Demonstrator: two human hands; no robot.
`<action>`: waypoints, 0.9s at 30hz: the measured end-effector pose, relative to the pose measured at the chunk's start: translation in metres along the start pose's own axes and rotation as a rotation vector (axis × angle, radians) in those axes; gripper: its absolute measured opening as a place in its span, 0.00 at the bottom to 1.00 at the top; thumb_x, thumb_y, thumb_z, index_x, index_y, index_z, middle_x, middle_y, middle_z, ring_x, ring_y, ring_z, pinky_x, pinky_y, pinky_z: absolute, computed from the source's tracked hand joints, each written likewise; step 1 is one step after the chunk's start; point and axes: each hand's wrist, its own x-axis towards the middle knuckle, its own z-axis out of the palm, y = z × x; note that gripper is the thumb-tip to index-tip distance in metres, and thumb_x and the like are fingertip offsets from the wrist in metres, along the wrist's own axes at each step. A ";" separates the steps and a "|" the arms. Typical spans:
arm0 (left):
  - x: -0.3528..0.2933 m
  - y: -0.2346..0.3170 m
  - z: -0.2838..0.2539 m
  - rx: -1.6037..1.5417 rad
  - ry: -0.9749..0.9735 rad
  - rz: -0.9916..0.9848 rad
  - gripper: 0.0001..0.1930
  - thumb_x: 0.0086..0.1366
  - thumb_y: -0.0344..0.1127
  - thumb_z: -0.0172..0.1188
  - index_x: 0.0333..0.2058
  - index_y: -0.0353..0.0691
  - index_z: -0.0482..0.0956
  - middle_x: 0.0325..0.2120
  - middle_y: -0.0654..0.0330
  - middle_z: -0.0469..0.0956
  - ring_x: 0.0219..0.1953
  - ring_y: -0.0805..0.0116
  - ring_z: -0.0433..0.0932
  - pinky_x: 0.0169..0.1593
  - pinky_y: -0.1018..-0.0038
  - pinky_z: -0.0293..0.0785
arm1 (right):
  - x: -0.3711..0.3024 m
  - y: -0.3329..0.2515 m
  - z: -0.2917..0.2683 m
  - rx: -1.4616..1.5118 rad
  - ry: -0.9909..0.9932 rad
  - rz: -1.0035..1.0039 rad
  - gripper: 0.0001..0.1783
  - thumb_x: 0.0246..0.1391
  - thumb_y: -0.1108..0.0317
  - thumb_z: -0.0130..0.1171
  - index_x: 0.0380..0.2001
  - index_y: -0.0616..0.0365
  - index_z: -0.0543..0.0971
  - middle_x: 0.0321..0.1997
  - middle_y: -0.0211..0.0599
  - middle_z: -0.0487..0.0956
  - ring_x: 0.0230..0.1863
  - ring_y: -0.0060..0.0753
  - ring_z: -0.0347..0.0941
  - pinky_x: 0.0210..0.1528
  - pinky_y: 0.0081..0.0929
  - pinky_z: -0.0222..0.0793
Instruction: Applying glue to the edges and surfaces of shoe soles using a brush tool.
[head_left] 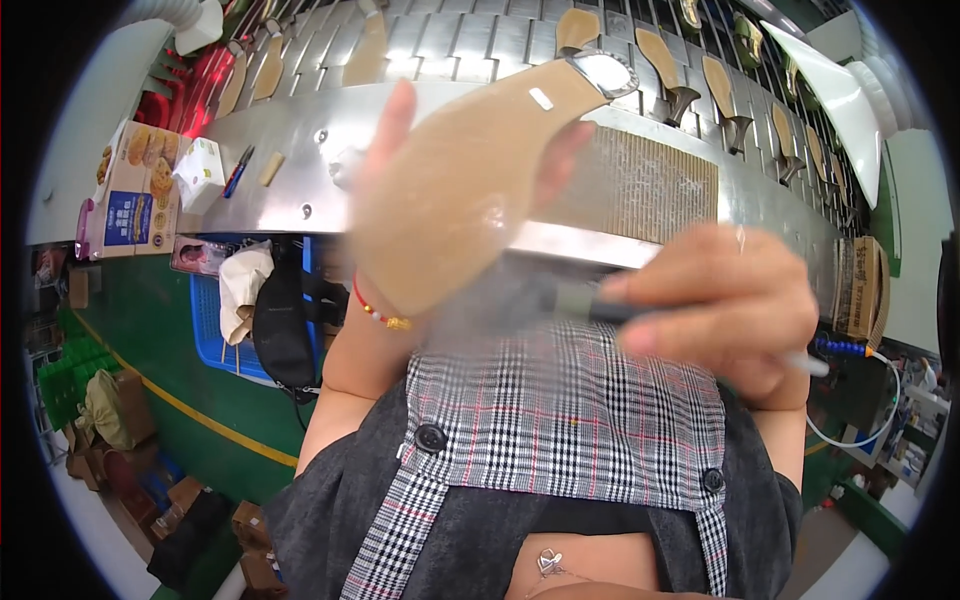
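My left hand (393,125) is wrapped round a shoe from behind, its fingers showing on both sides. The shoe (450,185) is turned with its smooth tan sole up and tilted, the wide toe part nearer me. A small white sticker is on the sole, and a shiny silver piece is at the narrow end. My right hand (725,300) is closed round the dark handle of a brush-like tool (590,302), close to the toe edge. The tool's grey head is smeared by motion, so whether it touches the shoe I cannot tell.
A metal slatted conveyor (440,45) carries several tan-soled heeled shoes along the far side. A ribbed brown mat (660,180) lies on the metal ledge. To the left are a cardboard box (145,185), a tissue pack (200,175), pens (238,172) and a blue basket (207,320).
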 end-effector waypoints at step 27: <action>-0.019 -0.009 0.017 0.073 0.175 0.085 0.47 0.68 0.68 0.35 0.68 0.28 0.47 0.69 0.37 0.44 0.72 0.38 0.40 0.68 0.44 0.51 | 0.004 0.007 -0.026 -0.358 0.089 0.024 0.08 0.48 0.63 0.60 0.30 0.51 0.86 0.33 0.42 0.84 0.28 0.36 0.80 0.29 0.26 0.74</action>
